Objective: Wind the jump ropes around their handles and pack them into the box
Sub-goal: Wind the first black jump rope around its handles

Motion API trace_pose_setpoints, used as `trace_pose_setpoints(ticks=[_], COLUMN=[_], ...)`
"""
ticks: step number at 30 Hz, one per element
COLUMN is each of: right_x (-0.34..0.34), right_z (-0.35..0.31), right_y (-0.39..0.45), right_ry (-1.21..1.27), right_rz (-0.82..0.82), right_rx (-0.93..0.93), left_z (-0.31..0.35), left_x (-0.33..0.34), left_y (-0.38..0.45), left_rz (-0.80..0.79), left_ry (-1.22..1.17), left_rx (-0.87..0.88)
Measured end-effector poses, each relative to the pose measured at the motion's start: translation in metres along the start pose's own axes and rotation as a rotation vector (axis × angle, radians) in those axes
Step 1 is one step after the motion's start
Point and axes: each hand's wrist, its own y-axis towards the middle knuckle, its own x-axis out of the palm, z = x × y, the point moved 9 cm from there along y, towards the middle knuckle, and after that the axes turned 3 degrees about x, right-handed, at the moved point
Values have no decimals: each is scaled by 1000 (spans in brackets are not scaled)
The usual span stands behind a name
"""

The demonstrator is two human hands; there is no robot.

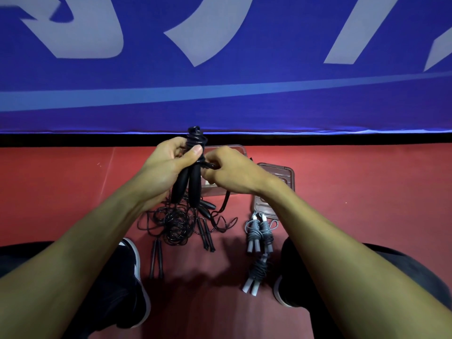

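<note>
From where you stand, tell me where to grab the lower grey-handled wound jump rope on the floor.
Grip the wound jump rope across its cord-wrapped middle, coming from above. It lies flat on the red floor, apart from the other bundles, and the wraps bind both handles, so one pinch there likely lifts it whole.

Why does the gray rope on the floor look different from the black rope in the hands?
The gray rope lies on the floor, fully wound. The black rope is held up by the left hand, while the right hand pinches its cord. Both have paired handles.
</note>
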Motion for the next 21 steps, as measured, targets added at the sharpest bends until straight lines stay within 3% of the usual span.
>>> trace_pose_setpoints(ticks=[4,9,17,21], right_x=[9,3,4,0], right_z=[-7,-12,-6,-8], right_y=[-2,0,0,2], right_ry=[55,2,4,-2], right_rz=[-78,15,2,36], right_rx=[-40,-111,-126,-132], left_z=[1,4,-1,0], left_x=[-6,-5,12,2], left_y=[1,2,-1,2], left_rz=[57,87,-142,-70], left_ry=[79,63,-149,-62], left_rx=[51,74,7,60])
